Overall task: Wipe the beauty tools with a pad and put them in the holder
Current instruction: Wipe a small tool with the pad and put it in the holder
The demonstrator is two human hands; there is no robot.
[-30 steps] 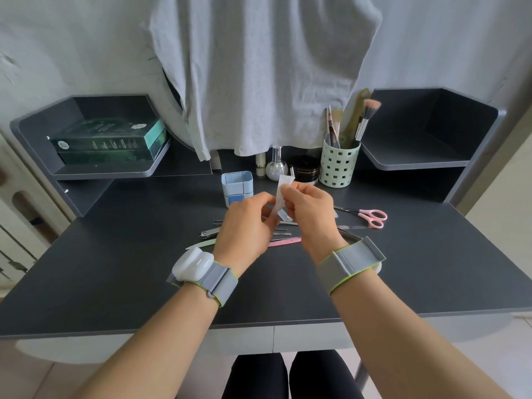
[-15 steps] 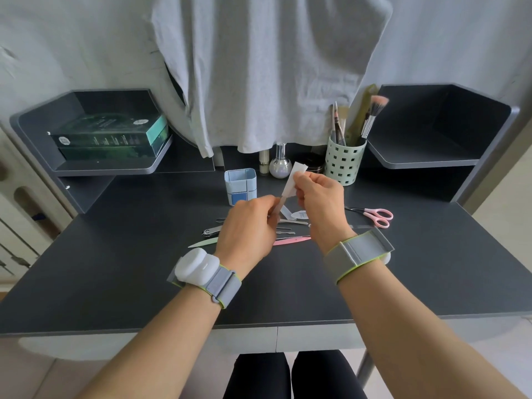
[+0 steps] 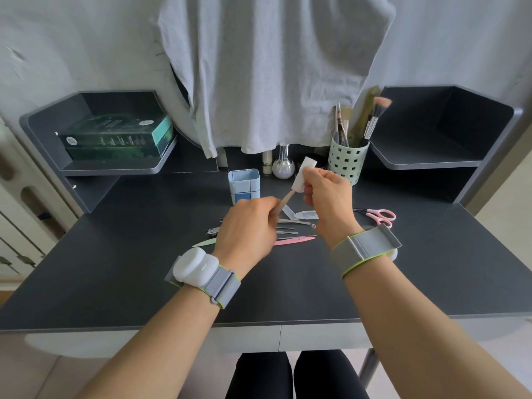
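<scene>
Head view: we look down at our two hands held up over the dark desk. Our left hand has its fingers curled around the low end of a thin tan stick. The stick tilts up toward our right hand. Our right hand pinches a white pad, and the pad is folded around the top end of the stick.

Under and between our hands, more tools lie flat on the desk. We see a pink nail file, a pale green file poking out to the left of our left hand, and some thin metal tools. Pink scissors lie just to the right of our right hand.

Past our right hand stands the pale green holder with square holes, with brushes standing in it. Past our left hand stands a small blue box. Between these two sits a round shiny bottle.
</scene>
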